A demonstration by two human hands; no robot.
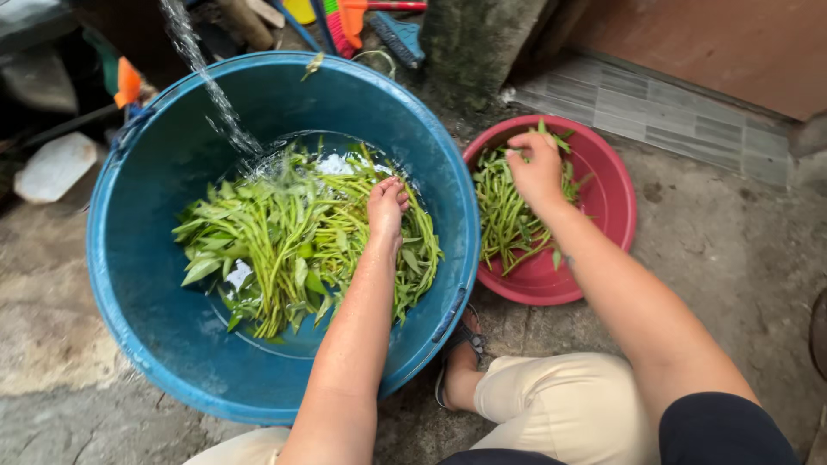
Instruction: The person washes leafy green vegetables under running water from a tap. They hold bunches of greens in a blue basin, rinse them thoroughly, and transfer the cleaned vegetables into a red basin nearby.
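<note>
We saw the left hand [386, 205] pressed down into the leafy green stems [293, 237] soaking in the blue tub [164, 336], fingers curled and partly sunk among them — whether it clenched a bunch or just rested on top, we could not tell. The right hand [536, 168] sat in the red basin [613, 202], fingers bent over a smaller pile of greens [500, 215]; it looked closed on a few stems near the far rim, though the fingertips were hidden by the leaves.

Key relation: the tub pile lay mostly to the left of the left hand and under it, with the stems running roughly near-left to far-right, fanning out toward the far side. The left hand touched the right edge of that pile. The basin pile ran near-to-far, just to the left of the right hand and beneath it, on the side of the basin closest to the tub. Tub and basin stood just beside each other, rims nearly touching, so each hand was nearer its own container.

A water stream [207, 82] fell from the upper left into the far side of the tub, landing beyond the left hand, apart from it. A sandalled foot [458, 362] sat between the two containers on the concrete floor [724, 250].
</note>
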